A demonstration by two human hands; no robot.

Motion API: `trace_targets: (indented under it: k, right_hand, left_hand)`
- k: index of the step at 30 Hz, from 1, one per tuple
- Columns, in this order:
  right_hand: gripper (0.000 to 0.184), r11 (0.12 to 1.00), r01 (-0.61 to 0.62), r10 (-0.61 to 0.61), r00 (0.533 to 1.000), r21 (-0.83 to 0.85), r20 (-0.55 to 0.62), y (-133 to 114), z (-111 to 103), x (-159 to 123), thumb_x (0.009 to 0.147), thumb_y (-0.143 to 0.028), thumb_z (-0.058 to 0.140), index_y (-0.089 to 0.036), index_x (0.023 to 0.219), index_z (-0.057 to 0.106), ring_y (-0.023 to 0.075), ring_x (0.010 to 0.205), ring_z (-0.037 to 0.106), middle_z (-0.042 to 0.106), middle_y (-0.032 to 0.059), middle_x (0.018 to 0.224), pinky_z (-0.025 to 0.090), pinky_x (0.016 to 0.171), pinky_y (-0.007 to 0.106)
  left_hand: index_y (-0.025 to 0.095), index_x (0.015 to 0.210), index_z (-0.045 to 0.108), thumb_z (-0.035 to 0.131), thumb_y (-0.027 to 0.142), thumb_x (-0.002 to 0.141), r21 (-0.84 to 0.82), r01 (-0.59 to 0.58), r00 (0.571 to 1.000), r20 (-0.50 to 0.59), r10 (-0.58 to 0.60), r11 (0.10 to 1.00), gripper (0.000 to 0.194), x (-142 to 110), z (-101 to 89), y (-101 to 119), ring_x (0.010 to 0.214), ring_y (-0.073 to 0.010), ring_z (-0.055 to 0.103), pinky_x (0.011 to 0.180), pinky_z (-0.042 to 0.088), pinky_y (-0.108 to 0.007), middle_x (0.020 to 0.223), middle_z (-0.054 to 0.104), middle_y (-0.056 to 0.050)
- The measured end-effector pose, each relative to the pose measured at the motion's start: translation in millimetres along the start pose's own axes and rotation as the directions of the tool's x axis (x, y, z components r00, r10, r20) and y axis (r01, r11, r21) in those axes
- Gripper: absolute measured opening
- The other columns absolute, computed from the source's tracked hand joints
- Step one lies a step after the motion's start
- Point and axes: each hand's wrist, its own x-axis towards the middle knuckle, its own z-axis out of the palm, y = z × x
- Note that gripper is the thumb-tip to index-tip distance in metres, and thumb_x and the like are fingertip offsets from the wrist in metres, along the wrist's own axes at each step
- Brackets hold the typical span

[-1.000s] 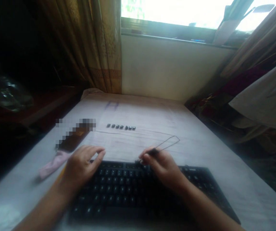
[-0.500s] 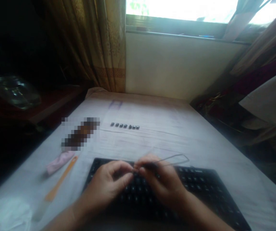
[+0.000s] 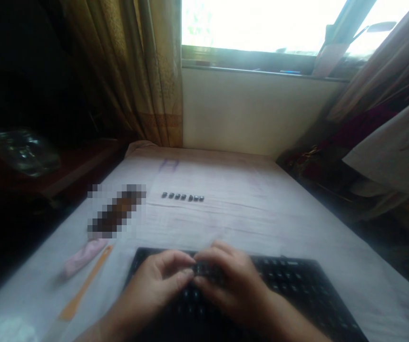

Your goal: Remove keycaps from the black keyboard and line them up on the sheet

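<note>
A black keyboard point(image 3: 297, 289) lies under both hands, its near part dark. My left hand point(image 3: 161, 278) is over its left half, thumb and forefinger nearly meeting; whatever they pinch is too blurred to make out. Fingertips almost touching the left ones, my right hand point(image 3: 235, 275) is curled above the middle keys. What its fingers hold is hidden. Beyond the keyboard, several small dark keycaps point(image 3: 178, 196) stand in a row on the pale cloth point(image 3: 247, 213).
To the left lie a brush-like tool with an orange handle point(image 3: 86, 285), a pink rolled cloth point(image 3: 85, 256) and a pixelated brown item point(image 3: 117, 213). A clear glass vessel point(image 3: 26, 152) is on a side shelf. A curtain point(image 3: 147, 76) hangs by the window.
The thin wire loop that stuck out from my right hand no longer shows. My right fingers have turned inward towards the left ones. The whole view has shifted, with things appearing lower.
</note>
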Motion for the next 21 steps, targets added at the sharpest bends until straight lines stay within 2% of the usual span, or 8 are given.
trace_targets:
  k: [3,6,8,10,12,14,18,21]
  right_hand:
    - [0.012,1.0,0.02,-0.019,1.0,-0.009,0.015,2,5,-1,0.083,-0.018,0.061,-0.018,0.091,0.07,0.0135,0.061,0.063,0.066,0.0047,0.075,0.049,0.055,0.022]
    - [0.013,1.0,0.011,-0.01,1.0,-0.006,0.024,5,-3,3,0.083,-0.017,0.06,-0.019,0.089,0.071,0.0126,0.062,0.063,0.066,0.0042,0.075,0.049,0.056,0.021]
    - [0.01,0.999,-0.043,0.044,0.999,-0.014,0.005,12,-16,12,0.081,-0.018,0.062,-0.019,0.085,0.071,0.0128,0.063,0.063,0.067,0.0035,0.075,0.05,0.059,0.022]
    - [0.01,0.987,-0.155,0.155,0.988,-0.032,-0.014,26,-32,28,0.08,-0.021,0.064,-0.019,0.085,0.072,0.0138,0.065,0.063,0.069,0.0029,0.074,0.05,0.062,0.025]
    - [0.015,0.938,-0.346,0.345,0.938,-0.032,-0.033,48,-46,47,0.081,-0.025,0.064,-0.018,0.089,0.073,0.0146,0.066,0.064,0.071,0.0038,0.076,0.05,0.061,0.025]
    - [0.017,0.828,-0.54,0.542,0.84,-0.154,-0.027,74,-51,67,0.081,-0.026,0.064,-0.018,0.091,0.074,0.0149,0.07,0.066,0.074,0.0039,0.081,0.05,0.065,0.025]
    - [0.012,0.744,-0.61,0.628,0.778,-0.272,-0.026,123,-39,95,0.076,-0.021,0.068,-0.016,0.084,0.076,0.0178,0.07,0.067,0.075,0.0051,0.075,0.048,0.063,0.025]
    - [0.011,0.718,-0.604,0.639,0.769,-0.346,-0.019,144,-22,102,0.074,-0.022,0.069,-0.019,0.082,0.076,0.0191,0.074,0.068,0.075,0.0045,0.077,0.046,0.064,0.025]
  left_hand:
    - [0.021,0.089,0.073,0.072,0.038,0.073,0.005,0.022,1.0,-0.002,-0.022,1.0,0.023,0,2.4,1,0.091,-0.0228,0.069,0.085,0.051,-0.03,0.091,0.077,-0.002]
    - [0.022,0.095,0.073,0.071,0.041,0.073,0.048,-0.007,1.0,-0.03,0.008,0.999,0.03,-2,0.3,3,0.092,-0.0235,0.07,0.086,0.052,-0.031,0.092,0.077,-0.003]
    - [0.024,0.102,0.072,0.07,0.046,0.072,0.138,-0.055,0.991,-0.113,0.071,0.989,0.037,-1,-7.0,5,0.089,-0.0235,0.07,0.085,0.054,-0.032,0.092,0.077,-0.003]
    - [0.027,0.1,0.073,0.068,0.051,0.072,0.273,-0.106,0.956,-0.236,0.173,0.956,0.038,2,-19.8,5,0.086,-0.0234,0.071,0.081,0.055,-0.031,0.09,0.077,-0.003]
    - [0.027,0.09,0.075,0.064,0.055,0.072,0.402,-0.13,0.897,-0.342,0.281,0.906,0.035,9,-36.3,3,0.082,-0.0239,0.071,0.075,0.056,-0.03,0.087,0.077,-0.003]
    - [0.025,0.08,0.075,0.058,0.059,0.074,0.475,-0.117,0.843,-0.416,0.34,0.872,0.039,18,-53.5,-4,0.071,-0.0227,0.07,0.064,0.055,-0.03,0.072,0.074,-0.002]
    - [0.021,0.076,0.074,0.049,0.066,0.077,0.461,-0.106,0.778,-0.513,0.362,0.881,0.051,34,-79.6,-28,0.057,-0.019,0.064,0.057,0.053,-0.028,0.056,0.063,-0.001]
    - [0.02,0.074,0.073,0.049,0.068,0.076,0.401,-0.108,0.753,-0.564,0.338,0.91,0.054,40,-88.5,-43,0.053,-0.0171,0.059,0.054,0.051,-0.027,0.054,0.06,0.0]
